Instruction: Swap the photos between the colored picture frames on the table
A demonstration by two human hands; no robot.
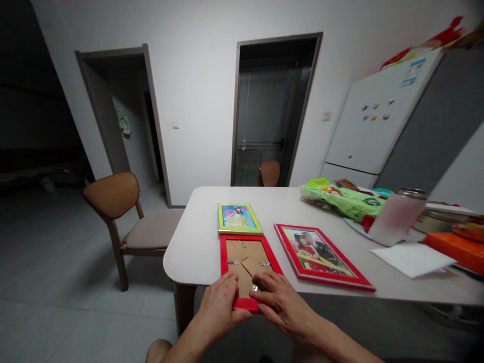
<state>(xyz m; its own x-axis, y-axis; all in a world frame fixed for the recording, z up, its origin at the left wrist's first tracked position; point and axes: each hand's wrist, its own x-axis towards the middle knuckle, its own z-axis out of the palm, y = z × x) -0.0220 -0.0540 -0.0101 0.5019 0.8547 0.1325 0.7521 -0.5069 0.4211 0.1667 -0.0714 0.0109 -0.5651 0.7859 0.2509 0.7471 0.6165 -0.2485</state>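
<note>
A red picture frame [224, 257] lies face down at the table's near edge, its brown backing board [242, 275] upward. Small metal clips sit around the board, and a thin stand strip lies across its middle. My left hand [220, 301] grips the lower left corner, thumb along the bottom rim. With bent fingers, my right hand [282, 302] holds the lower right part, fingertips by the bottom metal clip [255, 288]. Touching the far end is a yellow-green picture frame [240, 218], face up. To the right lies another red picture frame [321, 257] with a photo showing.
On the white table [196, 227], the right side carries a pink bottle [399, 217], a green plastic bag [348, 199], white paper [412, 258] and an orange box [456, 249]. A wooden chair [113, 196] stands left. A fridge [372, 111] is at the back right.
</note>
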